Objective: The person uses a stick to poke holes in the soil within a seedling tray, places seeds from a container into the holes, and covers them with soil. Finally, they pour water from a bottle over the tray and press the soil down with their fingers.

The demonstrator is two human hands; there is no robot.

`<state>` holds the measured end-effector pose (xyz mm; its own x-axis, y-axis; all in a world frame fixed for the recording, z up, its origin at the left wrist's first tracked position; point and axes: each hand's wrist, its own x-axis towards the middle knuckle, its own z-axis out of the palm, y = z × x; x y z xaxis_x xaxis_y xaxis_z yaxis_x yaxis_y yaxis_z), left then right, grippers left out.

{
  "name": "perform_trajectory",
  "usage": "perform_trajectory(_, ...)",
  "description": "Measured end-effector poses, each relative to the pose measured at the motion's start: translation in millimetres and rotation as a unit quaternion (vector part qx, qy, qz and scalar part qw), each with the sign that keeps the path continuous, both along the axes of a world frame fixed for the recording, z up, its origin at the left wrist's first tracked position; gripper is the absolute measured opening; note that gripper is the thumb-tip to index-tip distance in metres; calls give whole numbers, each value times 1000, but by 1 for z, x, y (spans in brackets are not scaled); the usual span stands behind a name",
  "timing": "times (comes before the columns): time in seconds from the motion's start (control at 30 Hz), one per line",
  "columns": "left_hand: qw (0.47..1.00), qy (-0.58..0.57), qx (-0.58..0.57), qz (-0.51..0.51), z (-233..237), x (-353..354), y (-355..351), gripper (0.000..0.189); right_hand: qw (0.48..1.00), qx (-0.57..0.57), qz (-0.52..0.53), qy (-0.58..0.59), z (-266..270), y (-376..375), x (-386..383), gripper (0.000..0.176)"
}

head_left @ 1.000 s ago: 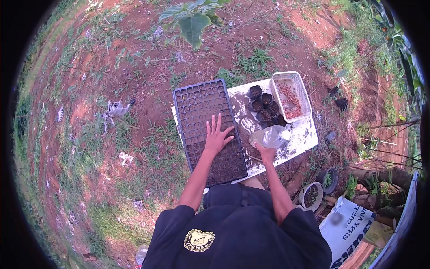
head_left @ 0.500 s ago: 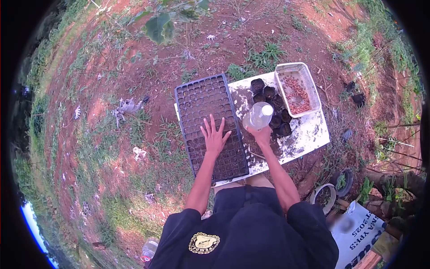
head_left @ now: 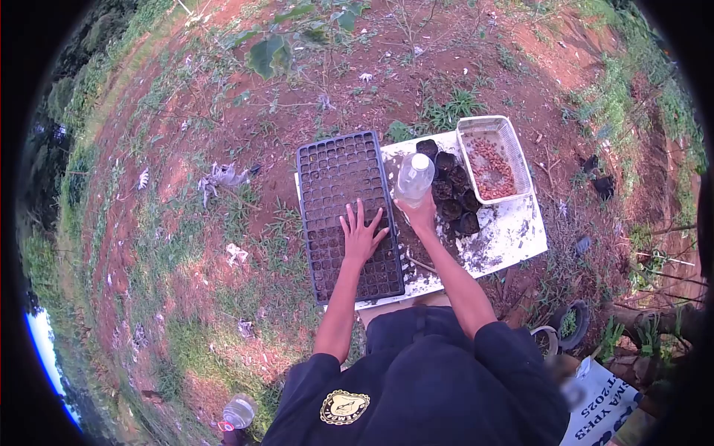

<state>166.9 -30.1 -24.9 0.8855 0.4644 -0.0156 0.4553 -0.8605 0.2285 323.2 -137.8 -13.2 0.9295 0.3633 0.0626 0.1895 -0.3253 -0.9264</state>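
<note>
My left hand (head_left: 361,236) rests palm down on a black seedling tray (head_left: 338,160), its fingers spread over soil-filled cells. Just right of the tray, my right hand (head_left: 418,213) grips a clear plastic bottle (head_left: 414,181) near its lower part, the white cap facing up toward the camera. Beside the bottle stand several small black pots (head_left: 450,210) with dark soil. A white rectangular basket (head_left: 524,175) to their right holds reddish-brown pieces.
A white, soil-smeared board (head_left: 513,234) lies under the tray, pots and basket. Another clear bottle (head_left: 239,411) is on the grass at lower left. Round containers (head_left: 573,325) and a printed white sack (head_left: 599,405) are at lower right. A leafy branch (head_left: 269,56) hangs at the top.
My right hand has moved the bottle left and slightly up, closer to the tray, and the bottle is more upright in view. My left hand stays spread on the tray. The view has shifted slightly.
</note>
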Motion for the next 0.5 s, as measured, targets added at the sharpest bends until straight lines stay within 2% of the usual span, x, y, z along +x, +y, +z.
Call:
perform_trajectory(0.1, 1000, -24, 4, -3, 0, -3, -4, 67, 1000, -16, 7, -3, -1, -1, -1, 84)
perform_trajectory(0.17, 997, -36, -27, 55, 1, -3, -6, 68, 1000, -25, 12, -2, -6, -6, -11, 84)
perform_trajectory(0.23, 997, -29, -17, 64, 1, -5, -5, 68, 992, -28, -64, -107, -18, -17, -29, 70)
perform_trajectory(0.27, 997, -19, -10, 69, 0, -7, -5, 68, 992, -24, -59, -107, -19, -26, -36, 70)
perform_trajectory(0.33, 997, -8, -2, 72, -1, -12, -10, 68, 990, -92, 102, 20, -22, -47, -44, 50)
perform_trajectory(0.37, 997, 3, 6, 71, -2, -12, -11, 68, 990, -89, 104, 19, -19, -47, -43, 50)
perform_trajectory(0.43, 998, 2, 10, 66, -4, -14, -17, 69, 965, -86, 243, 35, -13, -43, -45, 49)
perform_trajectory(0.47, 998, 3, 10, 58, -5, -16, -20, 70, 961, -99, 255, 42, -4, -37, -43, 58)
perform_trajectory(0.5, 998, 6, 12, 59, -4, -17, -21, 70, 961, -97, 256, 44, 1, -30, -39, 58)
